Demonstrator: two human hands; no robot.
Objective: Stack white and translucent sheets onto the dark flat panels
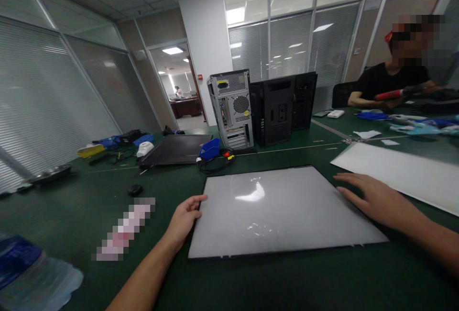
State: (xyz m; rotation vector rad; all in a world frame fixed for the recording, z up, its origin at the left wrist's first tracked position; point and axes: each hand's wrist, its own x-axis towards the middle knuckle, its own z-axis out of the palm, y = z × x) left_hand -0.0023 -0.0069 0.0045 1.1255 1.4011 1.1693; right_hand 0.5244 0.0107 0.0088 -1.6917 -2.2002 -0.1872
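Green worktop [71, 215] under everything. Flat on it, dead centre and nearest: grey panel [279, 215], thin black rim, glossy, ceiling-light glare near the top middle. Just right of it, apart by a strip of green: white sheet [405, 174], also flat. Further back on the left: black panel [177, 149], flat. Behind that, upright: silver tower [232, 107], rear ports facing here, with black towers [276, 110] just beside on its right. Far right across the worktop: seated person, black sleeve [380, 81], forearms down among blue and red bits too blurred to name. Lower left corner: water bottle [32, 272], blue label, partly out of frame. At the grey panel's left edge: left hand [184, 220], grip loosely curled, thumb on the rim; pinching or only touching, cannot tell. On the panel's far right corner: right hand [369, 196], palm down, grip spread flat, holding nothing. At the silver tower's foot: blue bin [211, 149], black cable [215, 163] coiled just beside. Left of the grey panel, alone: small black mouse [135, 189].
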